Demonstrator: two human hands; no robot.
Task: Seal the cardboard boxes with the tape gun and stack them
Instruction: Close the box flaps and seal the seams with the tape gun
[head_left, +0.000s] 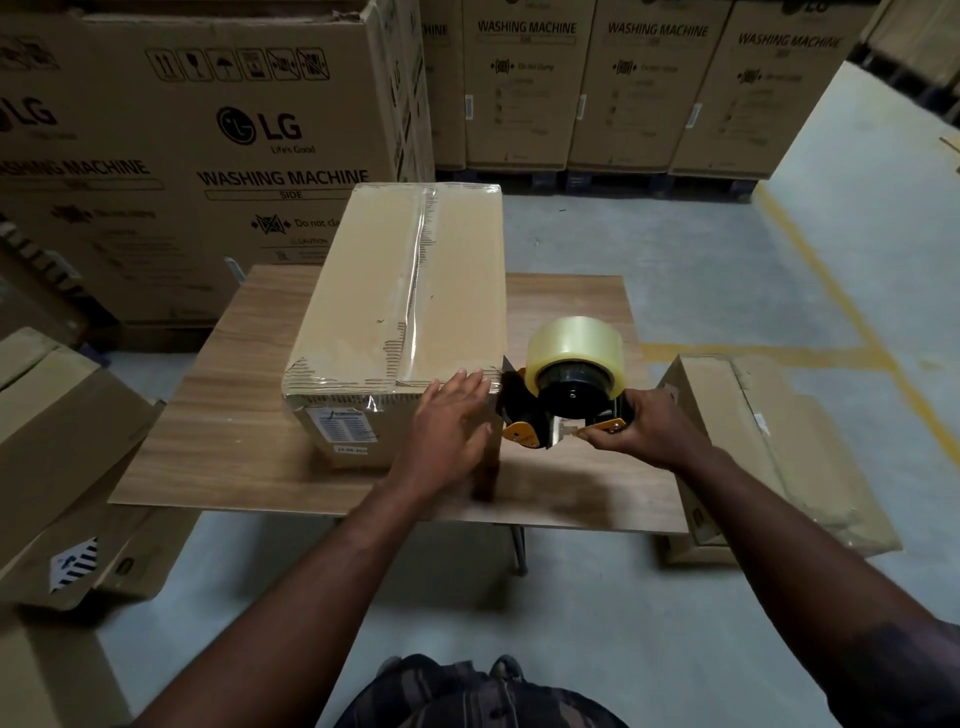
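Fingers (470, 379) of the left hand (451, 421) lie straight and a bit spread, flat on the near right corner of the cardboard box (395, 291), which sits mid-frame on the worktop (234, 415). The right hand (641, 428) is curled round the handle of the tape gun (561, 400), right beside that corner. My worry: if the gun comes in crooked the tape wrinkles or misses the edge, and the box could skid if that palm eases off. Can't make out the blade, the loose tape end or the box's far side.
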